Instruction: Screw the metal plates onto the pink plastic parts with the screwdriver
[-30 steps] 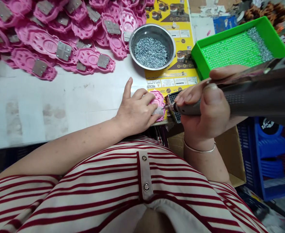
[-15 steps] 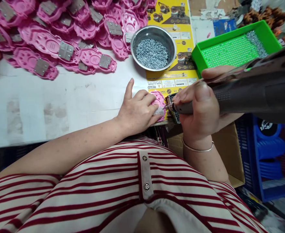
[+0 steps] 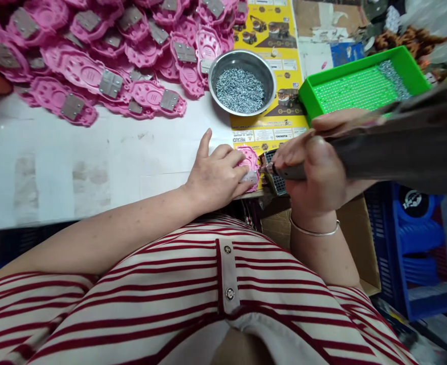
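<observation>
Pink plastic part, scalloped rim, grey metal plate, at bench near edge: your left hand fingers press it flat; right hand fingers grip electric screwdriver.

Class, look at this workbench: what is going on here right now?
A person's left hand presses a small pink plastic part flat at the white table's edge. The right hand grips a grey electric screwdriver, tip at the part. Behind stand a steel bowl of screws, a green tray and heaped pink parts.

Left hand flat, fingers spread, right hand in a closed grip, wrist bent
</observation>
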{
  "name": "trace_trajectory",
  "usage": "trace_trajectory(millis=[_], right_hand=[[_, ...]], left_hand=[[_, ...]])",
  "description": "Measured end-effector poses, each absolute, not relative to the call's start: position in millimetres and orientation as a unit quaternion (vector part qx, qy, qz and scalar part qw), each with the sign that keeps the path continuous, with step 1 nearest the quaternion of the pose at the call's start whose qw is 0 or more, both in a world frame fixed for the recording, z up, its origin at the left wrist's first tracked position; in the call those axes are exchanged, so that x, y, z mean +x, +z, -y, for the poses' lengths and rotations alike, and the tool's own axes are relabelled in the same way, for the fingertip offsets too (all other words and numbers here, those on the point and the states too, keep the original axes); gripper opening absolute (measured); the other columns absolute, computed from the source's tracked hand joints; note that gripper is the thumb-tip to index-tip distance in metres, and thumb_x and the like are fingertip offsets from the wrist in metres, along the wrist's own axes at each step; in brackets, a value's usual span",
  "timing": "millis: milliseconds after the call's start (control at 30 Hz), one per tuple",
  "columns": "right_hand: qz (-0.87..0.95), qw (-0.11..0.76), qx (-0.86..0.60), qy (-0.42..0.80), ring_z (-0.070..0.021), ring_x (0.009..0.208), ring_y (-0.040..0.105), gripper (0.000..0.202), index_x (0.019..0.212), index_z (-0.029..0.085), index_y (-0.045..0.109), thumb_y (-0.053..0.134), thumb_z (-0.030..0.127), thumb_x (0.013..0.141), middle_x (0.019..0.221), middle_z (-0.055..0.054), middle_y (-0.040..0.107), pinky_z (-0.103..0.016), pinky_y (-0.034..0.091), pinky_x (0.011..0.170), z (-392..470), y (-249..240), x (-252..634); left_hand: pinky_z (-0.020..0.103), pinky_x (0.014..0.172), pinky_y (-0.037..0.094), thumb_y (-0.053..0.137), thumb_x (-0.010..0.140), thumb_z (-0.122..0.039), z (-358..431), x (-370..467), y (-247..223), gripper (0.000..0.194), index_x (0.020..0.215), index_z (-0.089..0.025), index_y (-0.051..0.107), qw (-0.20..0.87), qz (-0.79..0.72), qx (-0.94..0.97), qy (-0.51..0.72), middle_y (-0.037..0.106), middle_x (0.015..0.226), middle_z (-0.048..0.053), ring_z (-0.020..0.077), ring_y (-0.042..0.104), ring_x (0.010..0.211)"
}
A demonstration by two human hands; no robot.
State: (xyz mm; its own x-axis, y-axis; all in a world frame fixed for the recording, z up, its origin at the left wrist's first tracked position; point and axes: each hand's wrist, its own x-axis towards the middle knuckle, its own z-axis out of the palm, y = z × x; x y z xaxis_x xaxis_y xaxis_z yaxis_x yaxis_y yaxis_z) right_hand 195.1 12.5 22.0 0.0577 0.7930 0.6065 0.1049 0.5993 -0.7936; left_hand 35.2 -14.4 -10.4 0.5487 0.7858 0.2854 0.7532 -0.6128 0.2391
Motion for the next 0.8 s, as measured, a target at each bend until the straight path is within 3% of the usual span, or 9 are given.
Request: trace_trajectory(millis=[100, 300, 467, 633, 800], right_hand=[[0.600, 0.704, -0.322, 0.202, -0.0087, 0.044, 0.049, 0.017, 0.099, 0.033, 0.066, 0.065, 0.045, 0.087, 0.062, 0.006, 0.047, -0.026, 0.047, 0.045, -9, 48, 200], [0.565, 0.739, -0.338, 0.147, -0.0087, 0.047, 0.050, 0.007, 0.089, 0.025, 0.070, 0.067, 0.030, 0.086, 0.058, 0.005, 0.049, -0.025, 0.044, 0.048, -17, 56, 226], [0.562, 0.734, -0.353, 0.142, -0.0052, 0.054, 0.057, 0.009, 0.100, 0.024, 0.065, 0.061, 0.026, 0.092, 0.083, 0.005, 0.057, -0.025, 0.048, 0.059, -27, 35, 246], [0.559, 0.735, -0.360, 0.132, -0.0057, 0.059, 0.063, 0.010, 0.102, 0.025, 0.062, 0.059, 0.026, 0.093, 0.094, 0.005, 0.058, -0.024, 0.050, 0.059, -32, 26, 256], [0.553, 0.721, -0.390, 0.153, -0.0148, 0.073, 0.069, 0.019, 0.105, 0.023, 0.055, 0.059, 0.038, 0.094, 0.096, 0.001, 0.056, -0.032, 0.057, 0.066, -37, 15, 264]], left_hand=[[0.074, 0.113, 0.020, 0.055, 0.096, -0.044, 14, 34, -11, 0.029, 0.093, -0.022, 0.074, 0.023, -0.427, 0.885, 0.187, 0.070, 0.109, 0.005, 0.0271, 0.059, 0.102], [0.076, 0.112, 0.021, 0.062, 0.092, -0.039, 11, 35, -10, 0.021, 0.094, -0.023, 0.074, 0.016, -0.420, 0.885, 0.200, 0.069, 0.117, 0.006, 0.0296, 0.058, 0.109], [0.076, 0.113, 0.021, 0.061, 0.092, -0.036, 15, 35, -7, 0.021, 0.100, -0.022, 0.075, 0.038, -0.424, 0.885, 0.189, 0.069, 0.120, 0.008, 0.0306, 0.058, 0.111], [0.077, 0.112, 0.023, 0.061, 0.093, -0.037, 15, 34, -6, 0.022, 0.103, -0.023, 0.075, 0.050, -0.424, 0.886, 0.182, 0.069, 0.121, 0.008, 0.0313, 0.060, 0.109], [0.076, 0.112, 0.023, 0.061, 0.093, -0.039, 15, 33, -5, 0.024, 0.105, -0.024, 0.074, 0.049, -0.425, 0.886, 0.179, 0.069, 0.122, 0.008, 0.0309, 0.061, 0.109]])
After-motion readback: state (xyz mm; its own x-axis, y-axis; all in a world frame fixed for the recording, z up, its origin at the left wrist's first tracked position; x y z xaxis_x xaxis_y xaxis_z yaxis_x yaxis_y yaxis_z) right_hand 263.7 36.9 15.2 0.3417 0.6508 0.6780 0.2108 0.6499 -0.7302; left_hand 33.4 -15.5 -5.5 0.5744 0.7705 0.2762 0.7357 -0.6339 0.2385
